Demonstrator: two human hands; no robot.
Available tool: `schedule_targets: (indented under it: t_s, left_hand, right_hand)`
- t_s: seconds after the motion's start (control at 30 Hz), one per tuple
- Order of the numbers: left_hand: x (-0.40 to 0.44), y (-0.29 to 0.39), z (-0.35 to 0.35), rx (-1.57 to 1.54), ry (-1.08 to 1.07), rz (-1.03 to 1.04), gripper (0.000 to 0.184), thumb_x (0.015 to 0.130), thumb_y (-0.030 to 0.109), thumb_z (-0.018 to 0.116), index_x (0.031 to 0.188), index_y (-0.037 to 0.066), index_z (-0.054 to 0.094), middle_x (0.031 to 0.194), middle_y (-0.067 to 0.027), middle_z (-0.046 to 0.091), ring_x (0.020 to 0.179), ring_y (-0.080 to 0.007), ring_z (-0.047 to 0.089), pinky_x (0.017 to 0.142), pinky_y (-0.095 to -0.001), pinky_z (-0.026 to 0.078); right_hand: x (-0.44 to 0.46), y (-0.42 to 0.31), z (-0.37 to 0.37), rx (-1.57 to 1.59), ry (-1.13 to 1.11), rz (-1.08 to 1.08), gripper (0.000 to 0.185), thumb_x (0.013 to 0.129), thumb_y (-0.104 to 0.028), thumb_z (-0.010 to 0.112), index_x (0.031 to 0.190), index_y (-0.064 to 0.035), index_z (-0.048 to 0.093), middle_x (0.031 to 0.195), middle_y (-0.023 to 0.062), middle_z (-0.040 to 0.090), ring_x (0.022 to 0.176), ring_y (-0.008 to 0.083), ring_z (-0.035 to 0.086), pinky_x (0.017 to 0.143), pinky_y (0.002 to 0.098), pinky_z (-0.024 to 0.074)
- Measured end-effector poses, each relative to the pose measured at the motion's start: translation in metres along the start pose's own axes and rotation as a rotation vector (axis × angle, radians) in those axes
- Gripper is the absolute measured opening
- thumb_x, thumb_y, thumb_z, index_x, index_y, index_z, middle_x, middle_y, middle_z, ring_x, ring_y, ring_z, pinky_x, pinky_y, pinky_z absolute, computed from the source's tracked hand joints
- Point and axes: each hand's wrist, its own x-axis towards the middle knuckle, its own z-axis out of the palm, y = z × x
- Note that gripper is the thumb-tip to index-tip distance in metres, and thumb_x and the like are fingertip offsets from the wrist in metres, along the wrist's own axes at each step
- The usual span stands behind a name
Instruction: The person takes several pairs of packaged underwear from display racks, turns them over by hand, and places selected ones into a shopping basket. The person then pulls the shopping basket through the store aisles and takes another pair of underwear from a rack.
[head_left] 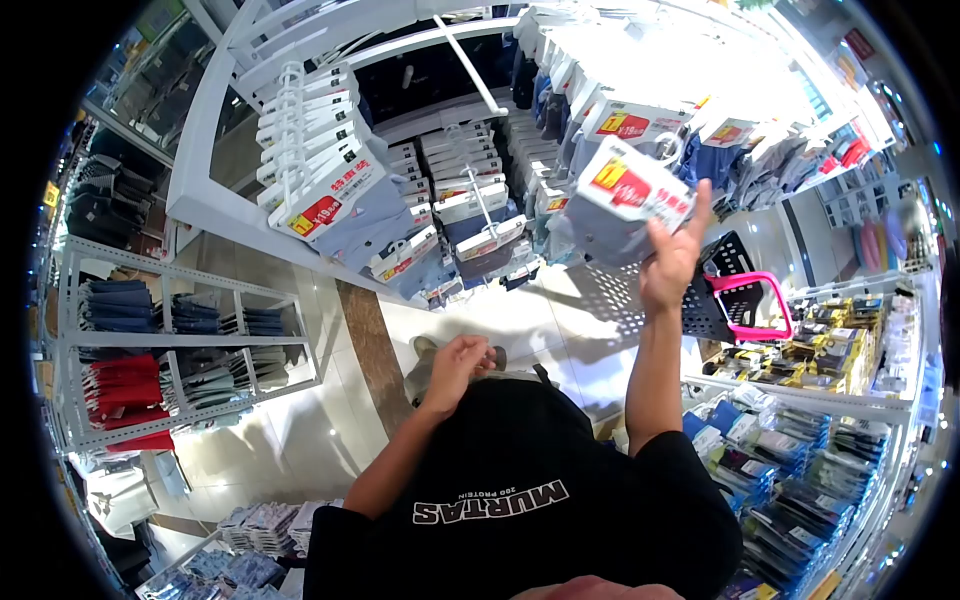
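At the right of the rack, my right hand (pixel 672 262) is raised with thumb and fingers at the lower right edge of a grey garment pack (pixel 605 225). The pack has a white header card with a red and yellow price label, and it is tilted. My left hand (pixel 462 368) is in front of my body, over the floor, with its fingers curled; whether anything is between them is too small to tell. Several similar packs (pixel 345 200) hang on hooks to the left, with more behind and beside the one at my right hand.
A white rack frame (pixel 200 165) surrounds the hanging packs. A black basket with a pink handle (pixel 778 305) is at the right. Shelves with folded red clothes (pixel 122 395) are at the left; packaged goods (pixel 800 500) fill shelves at the lower right.
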Motion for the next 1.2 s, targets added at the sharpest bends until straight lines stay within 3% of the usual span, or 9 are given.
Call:
schedule_targets:
  t_s: [0.13,0.23,0.5,0.67,0.8,0.87,1.0,1.1,1.2]
  left_hand:
    - [0.001,-0.006,-0.001,0.014,-0.024,-0.010,0.026,0.100,0.024,0.057,0.112,0.001,0.060,0.101,-0.0081,0.067,0.084,-0.0148,0.064,0.075,-0.0271,0.050]
    - [0.006,-0.003,-0.001,0.023,-0.030,0.005,0.027,0.100,0.024,0.058,0.112,0.000,0.060,0.101,-0.0087,0.067,0.083,-0.0152,0.064,0.075,-0.0274,0.050]
    - [0.002,-0.010,0.001,0.014,-0.016,0.000,0.027,0.100,0.022,0.057,0.114,-0.001,0.059,0.101,-0.0106,0.066,0.084,-0.0171,0.064,0.074,-0.0284,0.051]
    - [0.004,-0.010,0.002,0.023,-0.005,-0.013,0.026,0.100,0.022,0.057,0.113,0.000,0.059,0.101,-0.0102,0.066,0.083,-0.0167,0.064,0.074,-0.0279,0.052]
    - [0.011,-0.016,0.002,0.048,-0.021,-0.011,0.027,0.099,0.023,0.057,0.113,0.000,0.059,0.102,-0.0100,0.066,0.082,-0.0160,0.064,0.074,-0.0271,0.051]
    - [0.014,-0.016,0.005,0.079,-0.021,-0.027,0.028,0.099,0.024,0.058,0.113,0.000,0.059,0.102,-0.0100,0.066,0.082,-0.0157,0.064,0.073,-0.0268,0.051]
    - [0.019,-0.018,0.015,0.129,-0.039,-0.046,0.024,0.100,0.020,0.055,0.112,0.000,0.060,0.102,-0.0108,0.066,0.083,-0.0181,0.066,0.074,-0.0288,0.053]
    - [0.023,-0.020,0.022,0.186,-0.077,-0.045,0.024,0.100,0.020,0.056,0.113,-0.001,0.060,0.102,-0.0110,0.067,0.083,-0.0178,0.066,0.074,-0.0288,0.053]
    - [0.024,-0.016,0.026,0.329,-0.103,-0.022,0.025,0.100,0.019,0.056,0.113,-0.002,0.060,0.102,-0.0119,0.067,0.081,-0.0173,0.066,0.074,-0.0290,0.053]
  right_hand:
    - [0.037,-0.016,-0.002,0.144,-0.051,-0.058,0.076,0.092,0.007,0.050,0.156,-0.0152,0.017,0.136,0.0189,0.051,0.121,0.0256,0.055,0.106,0.0416,0.0432]
    - [0.065,-0.016,0.005,0.149,-0.082,-0.045,0.078,0.088,0.006,0.054,0.155,-0.0092,0.017,0.138,0.0173,0.049,0.124,0.0234,0.051,0.110,0.0376,0.0358]
    - [0.064,0.017,0.001,0.047,-0.136,0.082,0.073,0.089,0.002,0.060,0.153,-0.0091,0.026,0.130,0.0115,0.058,0.115,0.0189,0.057,0.101,0.0334,0.0447]
    - [0.047,0.024,-0.011,-0.071,-0.103,0.069,0.073,0.090,0.000,0.061,0.153,-0.0045,0.024,0.111,0.0139,0.065,0.095,0.0162,0.064,0.084,0.0299,0.0533]
    - [0.011,0.061,-0.052,-0.180,0.025,0.151,0.053,0.092,-0.002,0.059,0.141,0.0006,0.042,0.101,0.0083,0.065,0.085,0.0127,0.062,0.076,0.0270,0.0525]
    - [-0.023,0.092,-0.077,-0.287,0.116,0.286,0.037,0.093,-0.005,0.058,0.130,-0.0008,0.054,0.094,0.0078,0.066,0.074,0.0146,0.064,0.069,0.0277,0.0545]
    - [-0.149,0.201,-0.146,-0.290,0.194,0.631,0.024,0.093,-0.003,0.057,0.116,-0.0002,0.061,0.091,0.0076,0.067,0.069,0.0135,0.061,0.059,0.0281,0.0490]
    - [-0.291,0.232,-0.212,-0.952,-0.157,1.202,0.027,0.090,-0.016,0.056,0.114,-0.0070,0.066,0.099,0.0147,0.068,0.082,0.0262,0.065,0.075,0.0368,0.0520]
    - [-0.394,0.216,-0.236,-1.087,-0.487,1.599,0.031,0.088,-0.024,0.057,0.113,-0.0112,0.068,0.105,0.0195,0.069,0.092,0.0347,0.068,0.086,0.0425,0.0537]
